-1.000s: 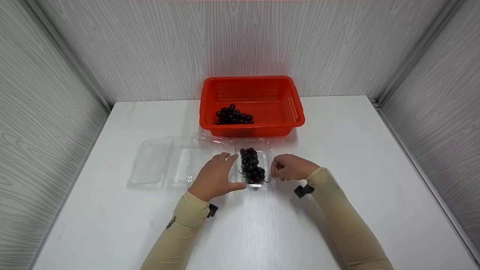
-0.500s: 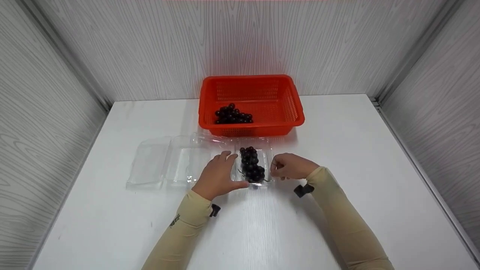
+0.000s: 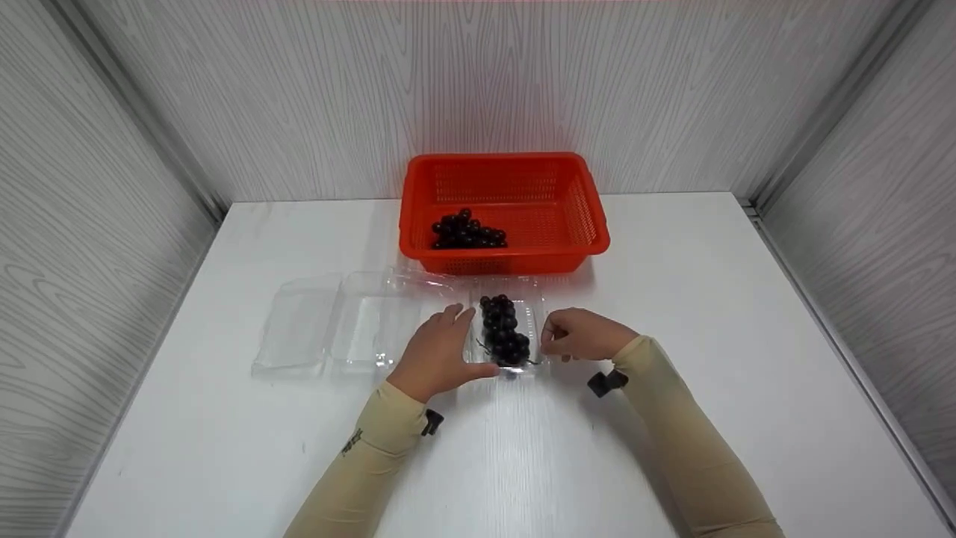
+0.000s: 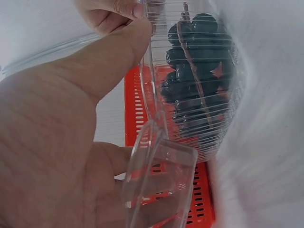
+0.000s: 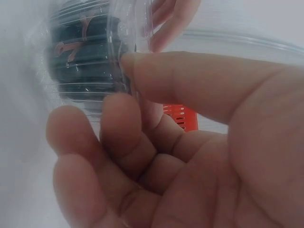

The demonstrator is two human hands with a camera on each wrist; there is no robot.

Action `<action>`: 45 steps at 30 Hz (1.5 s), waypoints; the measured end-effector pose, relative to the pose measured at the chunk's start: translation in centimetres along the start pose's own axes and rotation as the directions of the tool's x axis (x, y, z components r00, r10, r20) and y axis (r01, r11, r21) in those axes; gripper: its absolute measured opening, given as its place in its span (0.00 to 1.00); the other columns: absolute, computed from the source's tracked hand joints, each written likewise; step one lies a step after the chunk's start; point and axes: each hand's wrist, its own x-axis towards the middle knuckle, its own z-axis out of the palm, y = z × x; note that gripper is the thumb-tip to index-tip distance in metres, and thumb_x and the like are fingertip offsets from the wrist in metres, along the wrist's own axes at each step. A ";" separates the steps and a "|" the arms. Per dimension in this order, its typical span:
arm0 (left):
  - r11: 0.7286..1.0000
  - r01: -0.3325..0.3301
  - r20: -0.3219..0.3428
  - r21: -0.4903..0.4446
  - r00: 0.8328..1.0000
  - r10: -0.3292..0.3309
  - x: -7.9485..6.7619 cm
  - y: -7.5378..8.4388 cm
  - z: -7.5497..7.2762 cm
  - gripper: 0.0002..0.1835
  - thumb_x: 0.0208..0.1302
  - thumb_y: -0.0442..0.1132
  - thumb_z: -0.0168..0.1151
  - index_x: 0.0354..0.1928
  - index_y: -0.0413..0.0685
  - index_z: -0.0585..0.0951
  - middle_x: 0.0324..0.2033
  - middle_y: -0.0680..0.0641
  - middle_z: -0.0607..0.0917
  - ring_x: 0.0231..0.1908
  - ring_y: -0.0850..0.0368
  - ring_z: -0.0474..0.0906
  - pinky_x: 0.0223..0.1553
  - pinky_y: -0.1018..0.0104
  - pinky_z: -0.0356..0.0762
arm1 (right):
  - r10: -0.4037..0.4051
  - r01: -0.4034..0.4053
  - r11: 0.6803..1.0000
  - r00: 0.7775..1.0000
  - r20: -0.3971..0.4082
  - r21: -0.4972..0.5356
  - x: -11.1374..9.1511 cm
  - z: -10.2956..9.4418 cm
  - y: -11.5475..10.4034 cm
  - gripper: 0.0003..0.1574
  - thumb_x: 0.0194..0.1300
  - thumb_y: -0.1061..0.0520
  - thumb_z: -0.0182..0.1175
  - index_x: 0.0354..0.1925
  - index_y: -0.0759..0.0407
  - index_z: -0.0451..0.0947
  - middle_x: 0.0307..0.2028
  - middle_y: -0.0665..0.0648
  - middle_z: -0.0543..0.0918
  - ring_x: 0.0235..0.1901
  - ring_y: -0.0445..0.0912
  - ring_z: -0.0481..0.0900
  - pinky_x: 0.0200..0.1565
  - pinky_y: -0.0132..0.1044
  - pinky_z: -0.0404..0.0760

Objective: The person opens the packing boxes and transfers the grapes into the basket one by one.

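A bunch of dark grapes [image 3: 505, 331] lies inside a clear plastic clamshell box [image 3: 530, 310] in the middle of the table. My left hand [image 3: 437, 351] is at the box's left side, thumb stretched along the near edge and fingers extended toward the far side. In the left wrist view, the thumb touches the rim, and some fingers show through clear plastic [image 4: 173, 159]. My right hand [image 3: 586, 333] pinches the box's right edge between thumb and curled fingers. The right wrist view shows that thumb [image 5: 180, 78] at the rim, with the grapes [image 5: 80, 57] seen through the ribbed wall.
A red perforated basket [image 3: 504, 261] stands behind the box, with more dark grapes [image 3: 467, 230] at its front left. Further clear plastic [image 3: 299, 321] lies spread on the white table [image 3: 224, 448] to the left. Pale panels [image 3: 478, 82] enclose the back and sides.
My left hand has shifted slightly right, its thumb moving a little further along the box's near edge. The right hand, the grapes and the basket stay in about the same place.
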 end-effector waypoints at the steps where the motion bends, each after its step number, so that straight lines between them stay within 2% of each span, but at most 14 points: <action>1: 1.000 0.000 0.000 0.000 1.000 0.000 0.0 0.0 0.0 0.57 0.53 0.68 0.74 0.76 0.39 0.66 0.74 0.35 0.68 0.71 0.36 0.67 0.72 0.45 0.64 | 0.002 -0.002 1.000 1.000 -0.001 -0.002 0.0 0.0 0.0 0.04 0.70 0.57 0.64 0.37 0.55 0.79 0.33 0.54 0.84 0.30 0.46 0.80 0.37 0.39 0.81; 24: 1.000 0.000 -0.012 -0.001 1.000 0.000 0.2 -0.1 0.2 0.56 0.53 0.68 0.75 0.76 0.40 0.67 0.73 0.35 0.68 0.69 0.37 0.69 0.69 0.44 0.70 | 0.008 -0.008 1.000 1.000 0.000 0.003 -0.2 0.0 -0.2 0.04 0.71 0.56 0.63 0.38 0.55 0.79 0.34 0.56 0.85 0.31 0.48 0.81 0.38 0.39 0.80; 35: 1.000 0.015 0.012 -0.012 1.000 -0.015 0.2 -0.1 0.2 0.56 0.55 0.67 0.73 0.77 0.40 0.66 0.75 0.36 0.66 0.72 0.36 0.66 0.72 0.44 0.65 | -0.016 0.016 1.000 1.000 -0.016 -0.001 -0.2 0.1 -0.2 0.04 0.71 0.58 0.63 0.38 0.56 0.79 0.34 0.60 0.85 0.30 0.48 0.81 0.37 0.38 0.80; 41: 1.000 0.008 0.024 -0.008 1.000 -0.008 0.1 0.0 0.2 0.55 0.57 0.66 0.73 0.77 0.39 0.65 0.76 0.35 0.64 0.73 0.37 0.65 0.73 0.45 0.63 | -0.032 0.030 0.999 0.998 -0.050 -0.043 -0.3 0.3 -0.4 0.03 0.70 0.58 0.63 0.37 0.55 0.78 0.31 0.56 0.84 0.29 0.45 0.79 0.36 0.39 0.80; 45: 1.000 0.005 0.021 -0.003 1.000 -0.004 0.0 0.0 0.1 0.55 0.58 0.67 0.72 0.77 0.39 0.65 0.76 0.35 0.64 0.73 0.37 0.65 0.73 0.45 0.63 | -0.069 0.061 0.993 0.994 -0.085 -0.098 -0.4 0.3 -0.6 0.05 0.68 0.59 0.64 0.34 0.52 0.78 0.26 0.49 0.79 0.27 0.43 0.74 0.35 0.39 0.76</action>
